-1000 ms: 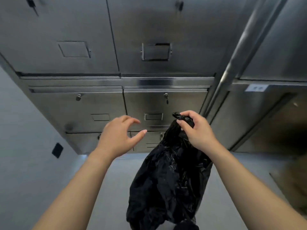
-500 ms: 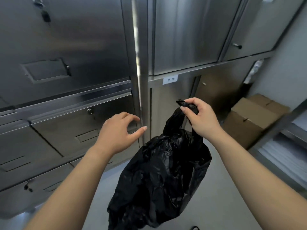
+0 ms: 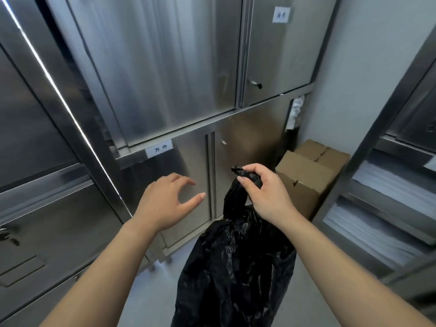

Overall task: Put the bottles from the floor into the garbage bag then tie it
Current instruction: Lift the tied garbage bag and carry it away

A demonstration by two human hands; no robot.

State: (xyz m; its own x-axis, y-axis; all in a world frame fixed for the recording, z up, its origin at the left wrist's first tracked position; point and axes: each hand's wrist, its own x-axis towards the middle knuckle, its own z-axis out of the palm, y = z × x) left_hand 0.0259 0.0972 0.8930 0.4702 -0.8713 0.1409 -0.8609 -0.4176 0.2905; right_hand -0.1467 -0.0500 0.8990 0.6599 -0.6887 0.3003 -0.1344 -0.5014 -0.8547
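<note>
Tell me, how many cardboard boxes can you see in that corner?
2: the nearer cardboard box sits on the floor just beyond the right hand; the farther box stands behind it by the wall. Others may be hidden.

Centre: garbage bag (image 3: 236, 267) hangs below right hand (image 3: 266, 194)
Left of bag: left hand (image 3: 165, 204), apart from it
Behind: steel cabinets (image 3: 153, 79)
Right, behind bag: cardboard boxes (image 3: 306, 175) on floor (image 3: 153, 298)
Far right: shelving (image 3: 387, 208)

Bag (image 3: 236, 267) bottom cut off by lower frame edge; contents hidden by black plastic. Bag neck hidden inside right hand (image 3: 266, 197) fist. Box (image 3: 306, 175) behind bag, partly hidden by hand. Label (image 3: 282, 14) above box too small to read.
</note>
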